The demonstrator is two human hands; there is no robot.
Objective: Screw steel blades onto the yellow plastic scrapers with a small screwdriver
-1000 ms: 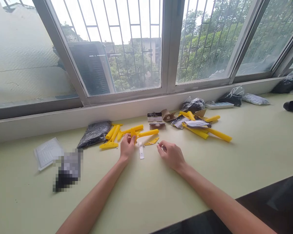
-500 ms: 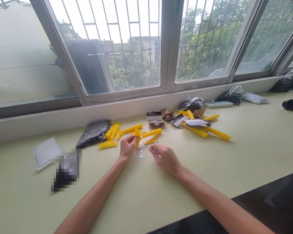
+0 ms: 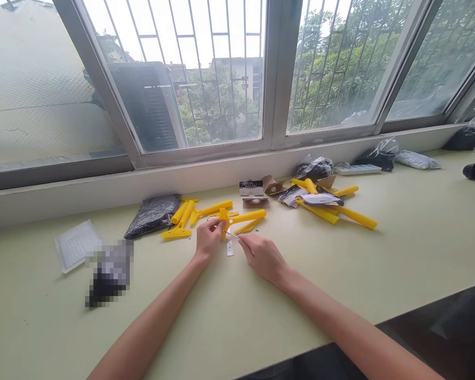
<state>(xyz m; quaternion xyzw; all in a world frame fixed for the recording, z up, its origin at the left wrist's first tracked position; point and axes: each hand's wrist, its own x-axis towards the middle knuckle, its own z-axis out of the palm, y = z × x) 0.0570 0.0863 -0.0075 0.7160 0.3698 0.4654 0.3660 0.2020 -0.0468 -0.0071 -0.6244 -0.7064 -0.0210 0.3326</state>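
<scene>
My left hand is closed on the head of a yellow plastic scraper, whose handle points right. Pinched in my right hand is a thin metal screwdriver; its shaft reaches to the scraper's head, and my fingers hide the rest of it. Whether the tip sits in a screw is too small to tell. Just under the scraper lies a small clear packet. A loose yellow blade cover rests behind my right hand, with small metal bits around it.
Left of my hands are more yellow scrapers, a black plastic bag, a clear tray and a blurred dark object. Yellow handles and printed cards are heaped at the right. A power strip lies below the window.
My right hand has moved slightly left and up, closer to the scraper, so less of the screwdriver's shaft shows. My left hand still grips the scraper. The whole view has shifted a little.
</scene>
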